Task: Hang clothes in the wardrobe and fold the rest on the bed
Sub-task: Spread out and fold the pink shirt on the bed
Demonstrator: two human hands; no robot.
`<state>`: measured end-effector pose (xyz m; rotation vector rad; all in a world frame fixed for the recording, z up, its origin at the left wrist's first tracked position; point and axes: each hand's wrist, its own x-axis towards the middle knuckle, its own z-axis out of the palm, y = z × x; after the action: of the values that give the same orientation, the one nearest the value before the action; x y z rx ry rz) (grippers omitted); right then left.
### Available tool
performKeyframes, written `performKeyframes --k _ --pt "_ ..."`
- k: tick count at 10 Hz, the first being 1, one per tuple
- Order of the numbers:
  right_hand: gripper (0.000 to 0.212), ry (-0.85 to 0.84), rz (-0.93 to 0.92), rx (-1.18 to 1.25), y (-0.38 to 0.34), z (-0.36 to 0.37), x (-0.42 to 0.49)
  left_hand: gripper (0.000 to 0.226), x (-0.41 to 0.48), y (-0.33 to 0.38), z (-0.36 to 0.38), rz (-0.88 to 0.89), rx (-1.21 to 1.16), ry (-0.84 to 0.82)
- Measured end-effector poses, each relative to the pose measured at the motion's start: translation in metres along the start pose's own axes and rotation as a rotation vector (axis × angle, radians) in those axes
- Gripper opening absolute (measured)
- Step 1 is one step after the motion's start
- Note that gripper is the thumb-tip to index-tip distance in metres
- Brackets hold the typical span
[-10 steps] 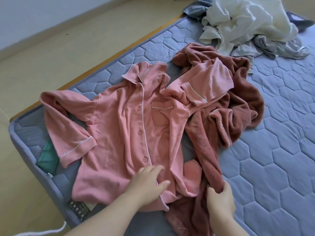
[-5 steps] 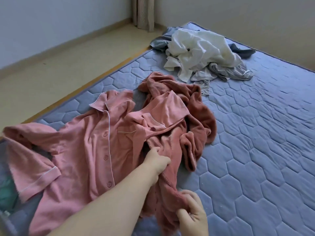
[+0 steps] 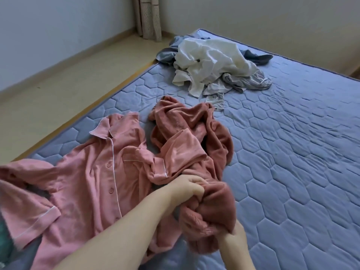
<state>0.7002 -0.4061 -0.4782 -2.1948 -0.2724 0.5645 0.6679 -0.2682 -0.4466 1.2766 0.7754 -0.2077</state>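
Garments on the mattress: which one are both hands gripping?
The rust fleece garment, bunched in the left hand and right hand; the pink pyjama shirt and white pile lie ungripped.

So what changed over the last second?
The left hand lifted off the pink button-up pyjama shirt and moved right to grip the rust-brown fleece garment, which the right hand still holds; together they bunch it up. The shirt stays spread on the blue quilted mattress; the white-and-grey clothes pile is untouched.

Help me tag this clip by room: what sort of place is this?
Probably a bedroom: a bare quilted mattress, a pink pyjama shirt spread on it, and a curtain in the far corner.
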Motion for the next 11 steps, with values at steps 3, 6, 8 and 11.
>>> performKeyframes --k 3,6,8,11 --pt "0.051 0.071 0.087 0.171 -0.064 -0.023 0.076 0.010 0.013 -0.007 -0.024 -0.121 -0.220 0.358" --pt "0.079 0.073 -0.284 0.466 -0.143 0.004 0.120 0.015 0.022 -0.001 -0.052 0.072 -0.149 0.590" --pt "0.068 -0.454 0.082 0.016 -0.020 0.066 0.048 0.021 0.011 -0.062 -0.069 -0.084 0.118 0.528" --pt "0.080 -0.844 0.239 -0.145 0.043 0.113 -0.005 0.016 -0.027 -0.166 -0.084 -0.323 0.407 0.434"
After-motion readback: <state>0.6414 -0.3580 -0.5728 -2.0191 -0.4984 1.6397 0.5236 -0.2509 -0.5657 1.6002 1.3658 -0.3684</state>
